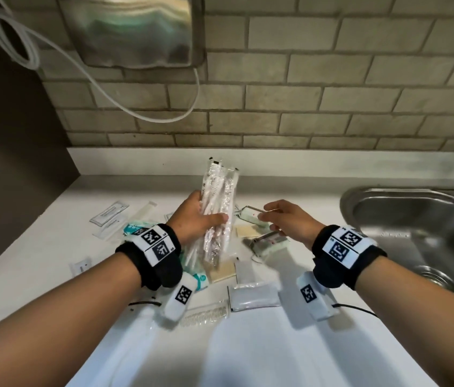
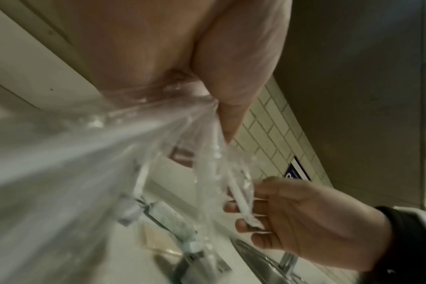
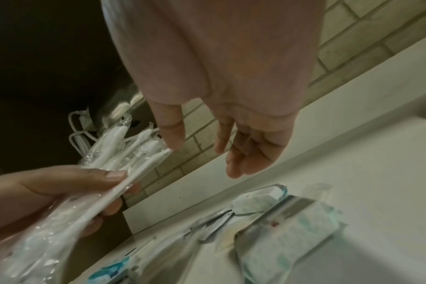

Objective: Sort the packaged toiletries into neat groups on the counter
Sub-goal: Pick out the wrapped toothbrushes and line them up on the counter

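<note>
Item under handling: a bundle of wrapped toothbrushes (image 1: 219,208), several white sticks each sealed in a clear, crinkled plastic sleeve, the sleeves bunched together and glinting. The bundle is held off the counter (image 1: 39,263), standing roughly upright with its top fanned slightly toward the wall. In the right wrist view the white handles and rounded heads show through the wrap.

The left hand (image 1: 196,219) grips the bundle about its middle, thumb laid across the front and fingers wrapped behind. The right hand (image 1: 287,219) is just beside the bundle, apart from it in the head view, fingers loosely spread and slightly bent, holding nothing.

On the counter beneath and between the hands lies an unsorted scatter of packaged toiletries: a green-and-white packet (image 1: 269,243) under the right hand, tan flat sachets (image 1: 221,270), a white pouch (image 1: 253,297) near the front, a comb in clear wrap (image 1: 205,317) beside it, teal-printed packets (image 1: 136,229) partly hidden by the left wrist, and thin clear-wrapped pieces (image 1: 110,215) off to the left.

A steel sink (image 1: 415,219) is set into the counter at right. Behind stands a tiled wall (image 1: 332,93) carrying a metal dispenser (image 1: 133,32) with a white hose (image 1: 94,76) looping below.
</note>
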Demonstrator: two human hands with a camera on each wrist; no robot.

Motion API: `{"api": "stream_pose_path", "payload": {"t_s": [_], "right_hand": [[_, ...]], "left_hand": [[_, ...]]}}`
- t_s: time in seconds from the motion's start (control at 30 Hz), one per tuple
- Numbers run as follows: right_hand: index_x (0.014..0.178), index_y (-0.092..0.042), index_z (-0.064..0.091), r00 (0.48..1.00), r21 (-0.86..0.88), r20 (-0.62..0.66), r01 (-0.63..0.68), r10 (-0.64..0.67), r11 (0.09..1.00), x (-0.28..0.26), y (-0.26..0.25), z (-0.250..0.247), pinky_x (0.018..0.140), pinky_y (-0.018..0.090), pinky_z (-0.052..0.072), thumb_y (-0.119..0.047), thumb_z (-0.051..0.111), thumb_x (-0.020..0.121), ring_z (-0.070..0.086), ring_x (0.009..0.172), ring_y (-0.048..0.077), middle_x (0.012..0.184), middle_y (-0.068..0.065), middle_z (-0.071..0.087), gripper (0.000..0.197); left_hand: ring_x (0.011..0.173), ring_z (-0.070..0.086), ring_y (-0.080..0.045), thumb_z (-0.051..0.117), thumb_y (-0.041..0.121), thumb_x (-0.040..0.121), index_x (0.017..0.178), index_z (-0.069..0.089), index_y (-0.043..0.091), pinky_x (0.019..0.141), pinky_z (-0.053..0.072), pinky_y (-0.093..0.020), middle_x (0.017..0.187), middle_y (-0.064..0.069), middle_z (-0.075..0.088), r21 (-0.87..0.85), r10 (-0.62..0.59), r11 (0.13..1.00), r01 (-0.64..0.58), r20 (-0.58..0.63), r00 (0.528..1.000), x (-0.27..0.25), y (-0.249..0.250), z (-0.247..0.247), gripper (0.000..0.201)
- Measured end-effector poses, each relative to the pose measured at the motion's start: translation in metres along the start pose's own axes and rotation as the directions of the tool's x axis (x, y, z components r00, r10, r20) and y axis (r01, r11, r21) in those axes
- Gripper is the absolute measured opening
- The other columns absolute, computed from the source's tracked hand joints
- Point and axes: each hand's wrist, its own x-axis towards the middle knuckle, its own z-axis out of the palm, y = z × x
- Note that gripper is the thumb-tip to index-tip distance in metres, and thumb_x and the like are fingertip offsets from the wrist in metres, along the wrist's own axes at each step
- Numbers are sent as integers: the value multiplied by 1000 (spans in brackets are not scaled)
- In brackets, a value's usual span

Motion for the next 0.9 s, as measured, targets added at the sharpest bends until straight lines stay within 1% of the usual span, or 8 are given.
{"api": "stream_pose_path", "payload": {"t_s": [0.17, 0.23, 0.33, 0.47, 0.57, 0.7, 0.8, 0.9], "right_hand": [[114, -14, 59, 978, -76, 170, 138, -123, 988, 2, -27, 37, 54, 10, 44, -22, 65, 90, 60, 72, 6, 89, -6, 61, 27], [114, -15, 60, 953, -130, 242, 217, -181, 968, 4, -45, 64, 63, 12, 45, -24, 66, 89, 61, 81, 9, 91, -8, 61, 28], [118, -16, 60, 892, -252, 387, 347, -235, 903, 12, -74, 113, 84, 25, 47, -29, 66, 88, 61, 99, 18, 106, -3, 62, 33], [127, -17, 55, 791, -421, 562, 526, -243, 739, 30, -112, 194, 95, 31, 44, -37, 64, 88, 56, 115, 20, 131, 2, 56, 44], [139, -23, 47, 738, -550, 639, 636, -217, 542, 45, -134, 254, 100, 31, 40, -45, 64, 85, 49, 125, 23, 144, 1, 46, 60], [149, -35, 25, 761, -720, 638, 643, -114, 262, 76, -145, 320, 110, 45, 34, -75, 65, 58, 32, 139, 29, 153, 2, 32, 107], [150, -37, 12, 784, -761, 619, 612, -39, 218, 103, -135, 348, 113, 55, 24, -86, 61, 43, 14, 146, 34, 160, 3, 13, 128], [150, -36, 7, 763, -746, 646, 630, 6, 217, 124, -124, 367, 114, 60, 16, -94, 56, 28, 4, 148, 34, 162, 5, 0, 144]], "left_hand": [[95, 70, -22, 70, 14, 84, 122, 56, 18, 92, 53, -45, 108, -3, 72, -55, 8, 998, -13, -98, 995, -11, 0, -43, 41], [96, 71, -23, 69, 10, 85, 120, 58, 15, 91, 54, -40, 106, -4, 73, -59, 17, 998, -26, -149, 989, -21, 1, -68, 37], [100, 70, -20, 69, 9, 85, 118, 61, 17, 91, 53, -36, 108, -2, 73, -65, 27, 997, -42, -225, 974, -40, 2, -112, 35], [102, 69, -13, 70, 10, 84, 125, 58, 18, 93, 51, -33, 113, 2, 71, -51, 34, 997, -55, -348, 937, -77, 0, -167, 43], [99, 70, -13, 69, 12, 85, 124, 58, 20, 90, 53, -33, 111, 2, 72, -10, 12, 1000, -17, -391, 920, -100, -8, -200, 41], [96, 71, -15, 71, 15, 84, 123, 58, 19, 90, 53, -36, 109, 1, 72, 6, -51, 998, 60, -442, 895, -116, -27, -237, 42], [94, 71, -14, 73, 18, 83, 124, 56, 19, 91, 54, -39, 109, 1, 72, 14, -78, 996, 93, -440, 894, -118, -41, -254, 44], [97, 70, -14, 74, 21, 83, 125, 56, 21, 94, 52, -43, 110, 4, 72, 4, -98, 994, 112, -446, 890, -115, -53, -267, 46]]}}
